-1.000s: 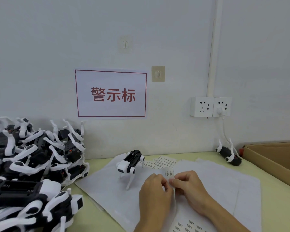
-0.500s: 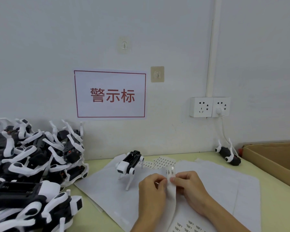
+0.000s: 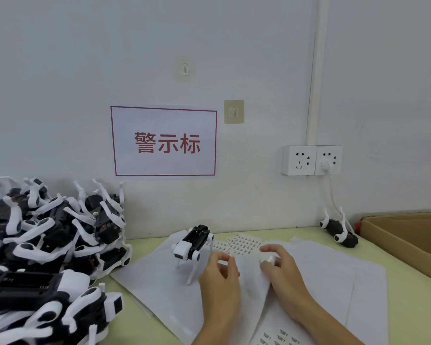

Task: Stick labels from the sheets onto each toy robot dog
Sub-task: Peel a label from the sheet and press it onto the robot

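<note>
A white-and-black toy robot dog (image 3: 193, 245) stands on white paper (image 3: 334, 270), just left of my hands. My left hand (image 3: 219, 275) has its thumb and forefinger pinched together, apparently on a tiny label, though blur hides it. My right hand (image 3: 284, 270) pinches a small white label strip (image 3: 271, 258) between thumb and fingers. The two hands are a short gap apart above a curved white sheet. One label sheet (image 3: 244, 245) lies behind my hands. Another label sheet (image 3: 279, 338) lies at the bottom edge.
A big pile of toy dogs (image 3: 47, 245) fills the left of the green table (image 3: 408, 307). One dog (image 3: 339, 230) lies upturned by the wall at the right, next to an open cardboard box (image 3: 408, 237). Wall sockets (image 3: 311, 160) with a plugged cable hang above.
The label strip that both hands held upright between them has come down. My hands have pulled apart, the left moving leftward away from the strip. The standing dog has not moved.
</note>
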